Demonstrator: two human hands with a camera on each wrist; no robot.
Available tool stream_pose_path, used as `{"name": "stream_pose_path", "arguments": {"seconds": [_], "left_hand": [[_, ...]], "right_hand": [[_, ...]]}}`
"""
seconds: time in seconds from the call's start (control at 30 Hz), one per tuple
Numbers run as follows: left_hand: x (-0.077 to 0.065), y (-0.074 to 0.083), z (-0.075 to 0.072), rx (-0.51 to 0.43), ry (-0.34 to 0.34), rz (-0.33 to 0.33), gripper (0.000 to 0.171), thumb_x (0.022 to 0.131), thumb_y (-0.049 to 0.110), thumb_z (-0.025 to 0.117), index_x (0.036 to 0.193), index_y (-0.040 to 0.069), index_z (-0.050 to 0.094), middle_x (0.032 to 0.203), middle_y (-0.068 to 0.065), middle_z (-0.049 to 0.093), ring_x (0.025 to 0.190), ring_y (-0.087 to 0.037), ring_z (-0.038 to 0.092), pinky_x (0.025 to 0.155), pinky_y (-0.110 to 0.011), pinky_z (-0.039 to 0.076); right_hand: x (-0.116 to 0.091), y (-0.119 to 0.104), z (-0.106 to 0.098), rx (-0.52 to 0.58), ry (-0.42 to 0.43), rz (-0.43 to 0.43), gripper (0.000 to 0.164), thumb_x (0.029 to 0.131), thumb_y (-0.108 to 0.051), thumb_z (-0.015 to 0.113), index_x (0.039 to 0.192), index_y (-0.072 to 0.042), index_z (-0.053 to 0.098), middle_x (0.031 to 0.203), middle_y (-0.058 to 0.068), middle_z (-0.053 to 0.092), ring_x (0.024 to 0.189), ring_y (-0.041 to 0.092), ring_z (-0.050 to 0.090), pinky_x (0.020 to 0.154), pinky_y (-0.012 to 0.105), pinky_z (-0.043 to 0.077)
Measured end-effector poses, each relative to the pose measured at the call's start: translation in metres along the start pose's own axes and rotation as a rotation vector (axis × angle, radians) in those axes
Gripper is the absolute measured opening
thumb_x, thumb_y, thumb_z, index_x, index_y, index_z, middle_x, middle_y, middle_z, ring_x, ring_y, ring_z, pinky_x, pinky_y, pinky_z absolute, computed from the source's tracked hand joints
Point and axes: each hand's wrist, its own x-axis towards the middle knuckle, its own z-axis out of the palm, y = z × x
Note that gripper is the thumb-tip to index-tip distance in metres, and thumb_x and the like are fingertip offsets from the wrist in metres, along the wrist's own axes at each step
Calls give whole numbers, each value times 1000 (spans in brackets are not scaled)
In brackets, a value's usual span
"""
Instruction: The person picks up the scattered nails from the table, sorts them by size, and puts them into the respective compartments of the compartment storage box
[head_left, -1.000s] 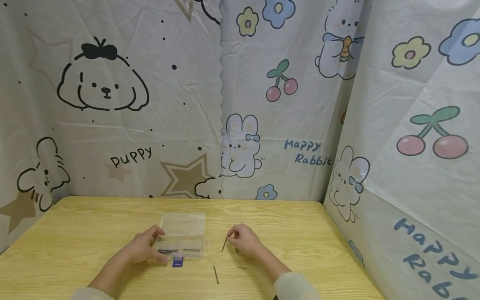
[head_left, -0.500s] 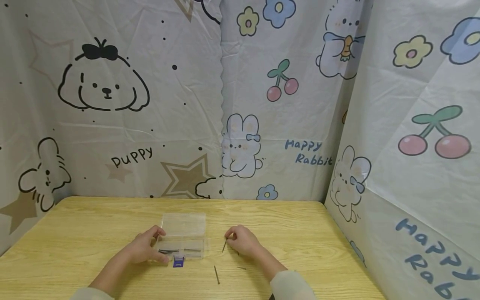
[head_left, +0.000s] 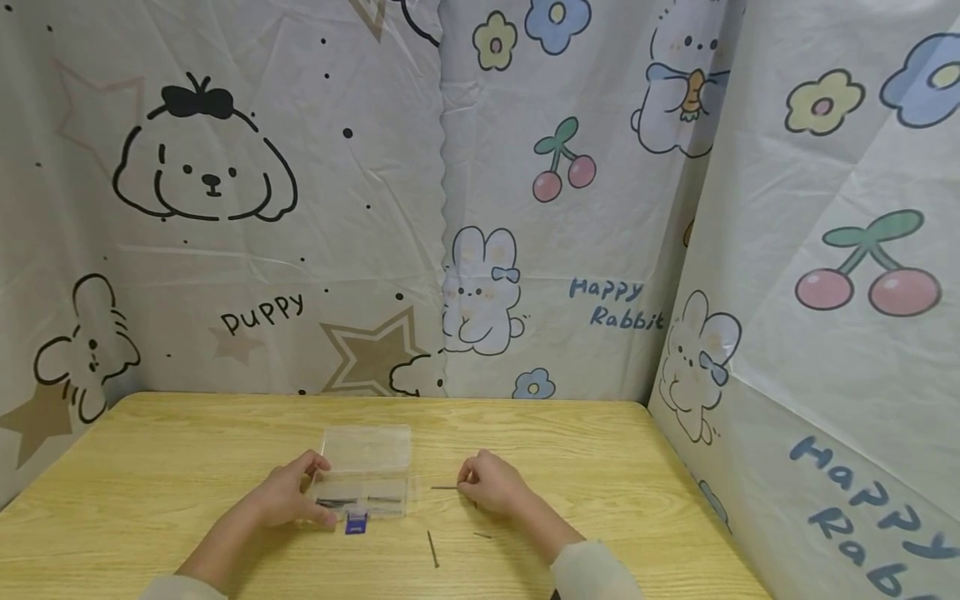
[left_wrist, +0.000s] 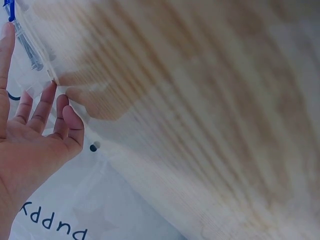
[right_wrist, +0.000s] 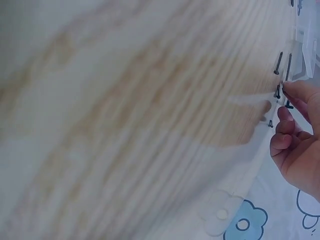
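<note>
My left hand (head_left: 288, 493) grips the left side of a clear plastic box (head_left: 365, 492), thumb at its front corner and fingers farther back. The box's lid stands raised, its blue latch (head_left: 356, 523) at the front; several dark nails (head_left: 337, 502) lie in its compartments. To the right of the box, my right hand (head_left: 491, 482) pinches a long dark nail (head_left: 444, 487) between thumb and fingertips. The nail lies about level, pointing left toward the box. In the right wrist view this nail (right_wrist: 288, 67) sticks out past the fingertips, with other nails near it.
A longer loose nail (head_left: 432, 550) and a short one (head_left: 482, 535) lie on the wooden table (head_left: 225, 425) in front of the right hand. Another lies partly hidden beneath that hand. A printed cloth (head_left: 360, 208) hangs behind the table and along its right side.
The nail in my right hand has turned from steeply slanted to nearly level, pointing left. That hand has shifted slightly right. My left hand and the box have stayed put.
</note>
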Motion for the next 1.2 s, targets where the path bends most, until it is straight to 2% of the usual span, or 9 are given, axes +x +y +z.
{"name": "stream_pose_path", "arguments": {"seconds": [0.23, 0.57, 0.83, 1.2], "left_hand": [[1, -2, 0, 0, 3, 3, 78, 59, 35, 87, 118, 5, 45, 121, -20, 52, 115, -47, 44, 92, -58, 41], [-1, 1, -1, 4, 0, 5, 77, 60, 34, 86, 118, 4, 45, 122, -23, 51, 115, -47, 44, 92, -59, 40], [-1, 1, -1, 16, 5, 11, 77, 60, 35, 86, 117, 4, 45, 122, -25, 51, 113, -46, 45, 91, -59, 40], [-2, 2, -1, 7, 4, 22, 77, 60, 34, 86, 118, 4, 45, 121, -22, 52, 114, -47, 45, 92, -58, 41]], "right_hand": [[-3, 0, -5, 53, 11, -15, 7, 86, -18, 63, 83, -15, 68, 76, -6, 49, 65, 4, 42, 57, 19, 38], [-7, -6, -10, 124, 21, -1, 8, 89, -20, 60, 87, -16, 67, 79, -5, 48, 68, 7, 41, 57, 21, 36], [-2, -18, -9, 121, 40, -37, 8, 89, -20, 60, 85, -17, 67, 78, -5, 51, 69, 6, 43, 60, 21, 37], [1, -34, -1, 148, 16, -49, 9, 89, -22, 60, 88, -17, 68, 82, -6, 51, 72, 6, 44, 62, 21, 38]]}}
